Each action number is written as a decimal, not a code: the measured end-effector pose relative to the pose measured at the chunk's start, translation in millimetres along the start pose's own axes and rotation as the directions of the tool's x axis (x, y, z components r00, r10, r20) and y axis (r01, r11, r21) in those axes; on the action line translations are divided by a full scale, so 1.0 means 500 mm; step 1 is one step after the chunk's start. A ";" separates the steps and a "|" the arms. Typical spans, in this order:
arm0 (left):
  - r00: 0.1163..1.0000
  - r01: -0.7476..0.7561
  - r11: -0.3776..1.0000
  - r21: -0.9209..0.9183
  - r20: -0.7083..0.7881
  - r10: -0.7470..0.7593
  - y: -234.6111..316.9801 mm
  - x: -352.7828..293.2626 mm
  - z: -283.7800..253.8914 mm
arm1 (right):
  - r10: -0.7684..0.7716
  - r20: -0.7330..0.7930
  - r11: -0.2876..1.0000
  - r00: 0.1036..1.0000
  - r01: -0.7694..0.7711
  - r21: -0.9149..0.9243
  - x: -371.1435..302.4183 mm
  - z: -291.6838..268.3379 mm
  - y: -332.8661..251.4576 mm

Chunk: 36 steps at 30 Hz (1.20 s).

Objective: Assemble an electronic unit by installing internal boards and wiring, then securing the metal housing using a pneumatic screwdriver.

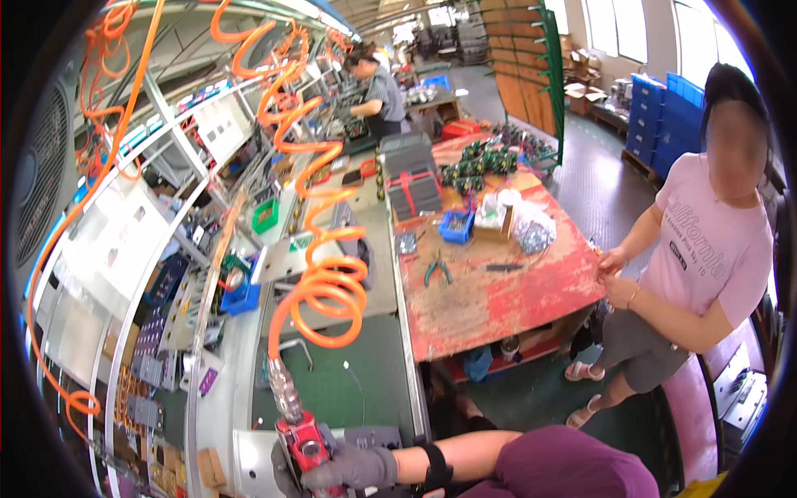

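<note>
At the lower edge, my right hand [357, 466] in a grey glove is closed round a red air tool [307, 444]. Grey-gloved fingers also show on the tool's left side. A metal coupling [285, 394] joins the tool to an orange coiled air hose [332, 295] that hangs from above. Under the tool lies a light metal plate or housing [249, 461], partly hidden by the glove. Just beyond is the green surface of the workbench [332, 390], with a bent metal rod [300, 349] on it. I cannot make out my left hand as a separate hand.
A worn red table [498, 307] to the right bears pliers [437, 267], a blue bin [456, 226] and green-and-black parts [486, 166]. A person in pink [706, 241] stands beside it; another person [380, 95] works farther along the line. Parts racks [166, 332] line the left.
</note>
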<state>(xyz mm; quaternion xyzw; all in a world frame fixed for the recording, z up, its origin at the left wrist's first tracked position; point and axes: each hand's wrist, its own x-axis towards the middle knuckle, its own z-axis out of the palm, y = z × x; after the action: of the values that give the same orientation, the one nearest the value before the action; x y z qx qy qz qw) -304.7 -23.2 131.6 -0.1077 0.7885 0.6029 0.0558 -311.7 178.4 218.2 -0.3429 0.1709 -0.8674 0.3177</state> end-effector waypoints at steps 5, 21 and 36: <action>0.998 -0.026 0.997 0.075 0.055 0.022 0.057 0.045 0.038 | -0.058 0.016 0.996 0.998 0.057 0.064 -0.006 -0.030 -0.030; 0.922 0.256 0.967 -0.018 -0.298 -0.249 -0.301 -0.217 -0.083 | 0.101 -0.215 0.918 0.971 -0.174 -0.356 0.045 -0.016 0.006; 0.829 0.210 0.764 -0.609 -0.303 -0.470 -0.291 -0.226 -0.050 | 0.245 0.000 0.658 0.970 -0.166 -0.734 0.209 -0.002 0.293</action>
<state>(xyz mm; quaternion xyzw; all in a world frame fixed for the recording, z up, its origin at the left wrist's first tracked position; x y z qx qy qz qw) -159.7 -71.9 26.1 -0.3968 0.5378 0.7424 -0.0452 -307.7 0.3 192.8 -0.4616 0.5235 -0.6676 0.2590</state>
